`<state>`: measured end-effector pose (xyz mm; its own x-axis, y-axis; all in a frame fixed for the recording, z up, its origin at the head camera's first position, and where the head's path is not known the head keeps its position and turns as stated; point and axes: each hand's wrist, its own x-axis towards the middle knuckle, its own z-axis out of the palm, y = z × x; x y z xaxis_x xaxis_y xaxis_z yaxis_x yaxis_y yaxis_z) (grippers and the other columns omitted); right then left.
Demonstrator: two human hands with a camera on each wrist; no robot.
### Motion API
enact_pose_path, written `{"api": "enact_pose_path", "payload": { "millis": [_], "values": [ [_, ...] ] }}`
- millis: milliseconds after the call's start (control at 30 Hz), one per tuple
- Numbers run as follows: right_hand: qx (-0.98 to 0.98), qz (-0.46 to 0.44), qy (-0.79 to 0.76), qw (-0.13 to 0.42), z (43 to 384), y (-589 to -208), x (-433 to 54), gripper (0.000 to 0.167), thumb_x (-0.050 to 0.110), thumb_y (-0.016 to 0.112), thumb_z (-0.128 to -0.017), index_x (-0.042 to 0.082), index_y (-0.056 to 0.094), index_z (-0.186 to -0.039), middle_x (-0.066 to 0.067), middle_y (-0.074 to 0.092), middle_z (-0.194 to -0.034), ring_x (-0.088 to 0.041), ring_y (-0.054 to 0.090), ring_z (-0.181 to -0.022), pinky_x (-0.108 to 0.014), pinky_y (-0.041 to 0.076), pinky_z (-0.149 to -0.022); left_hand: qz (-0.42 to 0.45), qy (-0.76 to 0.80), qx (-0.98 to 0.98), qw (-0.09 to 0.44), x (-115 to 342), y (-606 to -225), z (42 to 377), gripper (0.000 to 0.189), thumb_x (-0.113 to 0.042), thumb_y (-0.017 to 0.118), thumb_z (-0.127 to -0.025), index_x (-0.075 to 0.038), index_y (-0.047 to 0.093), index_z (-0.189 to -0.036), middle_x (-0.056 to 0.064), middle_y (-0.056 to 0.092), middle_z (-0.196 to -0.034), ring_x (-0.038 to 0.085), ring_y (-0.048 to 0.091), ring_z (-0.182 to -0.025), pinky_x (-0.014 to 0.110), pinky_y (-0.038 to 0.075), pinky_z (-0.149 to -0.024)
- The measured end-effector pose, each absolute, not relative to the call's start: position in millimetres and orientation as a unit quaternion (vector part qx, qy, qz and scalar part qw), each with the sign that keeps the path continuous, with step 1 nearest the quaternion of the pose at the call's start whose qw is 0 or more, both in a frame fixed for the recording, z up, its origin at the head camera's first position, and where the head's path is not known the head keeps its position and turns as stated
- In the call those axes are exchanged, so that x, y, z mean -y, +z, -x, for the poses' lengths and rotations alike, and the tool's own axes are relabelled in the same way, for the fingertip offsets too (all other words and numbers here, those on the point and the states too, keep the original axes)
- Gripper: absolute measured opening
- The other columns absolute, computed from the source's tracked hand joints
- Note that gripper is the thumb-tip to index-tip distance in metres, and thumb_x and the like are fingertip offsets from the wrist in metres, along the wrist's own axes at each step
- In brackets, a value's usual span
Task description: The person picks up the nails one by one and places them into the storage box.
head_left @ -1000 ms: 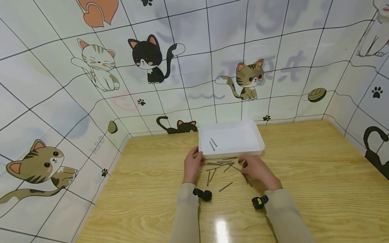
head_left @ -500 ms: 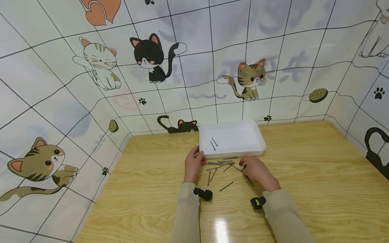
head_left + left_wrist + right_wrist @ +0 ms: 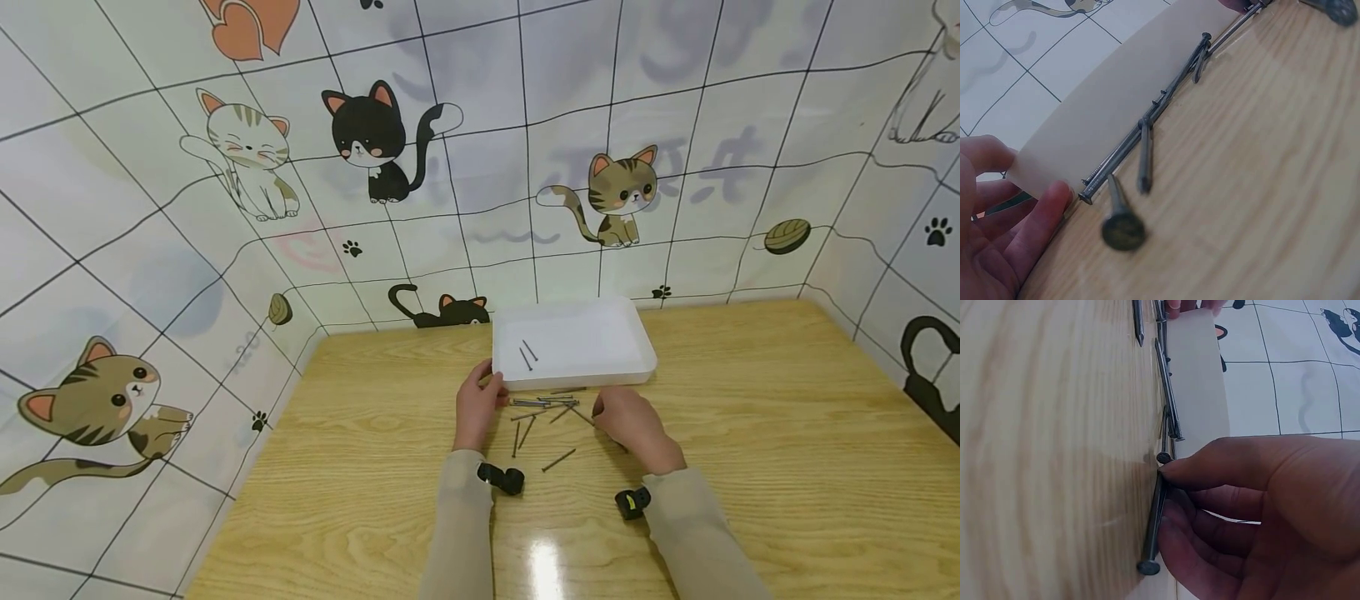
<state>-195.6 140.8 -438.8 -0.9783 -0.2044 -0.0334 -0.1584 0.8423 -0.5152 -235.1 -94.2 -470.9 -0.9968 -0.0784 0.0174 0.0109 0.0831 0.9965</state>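
Note:
My left hand (image 3: 477,410) grips the near left corner of a white tray (image 3: 633,379), thumb against its front wall. Two nails (image 3: 526,359) lie inside the tray at its left. In front of it, a loose pile of nails (image 3: 543,403) lies on the table, with a single nail (image 3: 558,460) nearer to me. To the right of the pile my right hand (image 3: 636,423) is low over the table. In the right wrist view its thumb and curled fingers pinch a nail (image 3: 1152,528) near the tip, head toward the camera. Part of that nail is hidden by the fingers.
The wooden table (image 3: 360,467) extends to both sides of the arms. Behind the tray rises a white wall (image 3: 480,192) with printed cats and grid lines. Black wrist cameras are strapped on both sleeves (image 3: 461,517).
My right hand has turned slightly and closed in, now covering the nails seen beneath it before. The left hand stays at the tray corner. The head view has shifted a little.

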Motion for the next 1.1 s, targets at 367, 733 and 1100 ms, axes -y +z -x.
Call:
{"api": "enact_pose_path", "payload": {
  "millis": [367,733,1100],
  "values": [
    [-0.954,0.082,-0.285,0.047,198,-439,-145,0.013,0.01,0.056,-0.082,0.002,0.062,-0.09,-0.008,0.061,-0.086,-0.02,0.054,-0.069,-0.036,0.045,-0.059,-0.018,-0.669,0.742,0.037,91,-457,226,0.043,-0.017,0.05,-0.092,-0.003,0.042,-0.132,0.02,0.047,-0.125,0.038,0.058,-0.088,0.044,0.051,-0.074],
    [-0.934,0.089,-0.341,0.057,204,-449,-157,0.021,0.01,0.051,-0.089,0.0,0.063,-0.103,-0.004,0.061,-0.077,-0.014,0.054,-0.063,-0.032,0.044,-0.06,-0.024,-0.679,0.733,0.04,95,-488,244,0.043,-0.023,0.053,-0.09,-0.012,0.046,-0.131,0.01,0.052,-0.121,0.027,0.062,-0.081,0.034,0.054,-0.066],
    [-0.876,0.03,-0.47,0.106,208,-449,-167,0.026,0.011,0.044,-0.093,-0.004,0.054,-0.111,-0.012,0.06,-0.079,-0.019,0.061,-0.065,-0.031,0.052,-0.058,-0.023,-0.673,0.738,0.047,93,-487,244,0.046,-0.028,0.054,-0.089,-0.011,0.045,-0.132,0.009,0.051,-0.122,0.029,0.061,-0.082,0.033,0.054,-0.066]
  ]
}}
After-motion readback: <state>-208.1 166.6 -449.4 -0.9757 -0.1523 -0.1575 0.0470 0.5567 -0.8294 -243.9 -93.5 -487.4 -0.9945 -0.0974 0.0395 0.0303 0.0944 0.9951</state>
